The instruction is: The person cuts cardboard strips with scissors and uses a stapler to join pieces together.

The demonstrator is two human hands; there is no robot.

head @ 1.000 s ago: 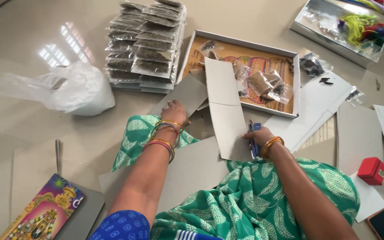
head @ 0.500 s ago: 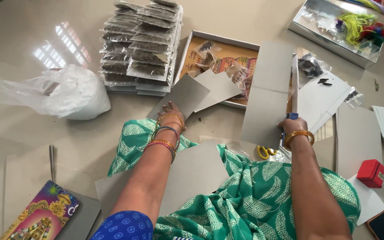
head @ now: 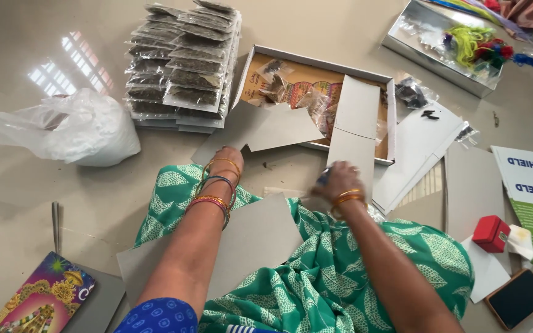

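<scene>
While both forearms stretch forward over the green patterned lap, the left hand (head: 226,159) presses palm-down on a grey card sheet (head: 260,128) just ahead of it. The right hand (head: 338,180), blurred, grips one long grey card strip (head: 353,132) that reaches away into the open box (head: 319,61); half a second ago that strip stood upright. Beyond the left hand stand two stacks of packets (head: 180,68).

A stack of packets (head: 183,68) lies left of the open box (head: 260,58), a plastic bag (head: 87,129) further left.
</scene>
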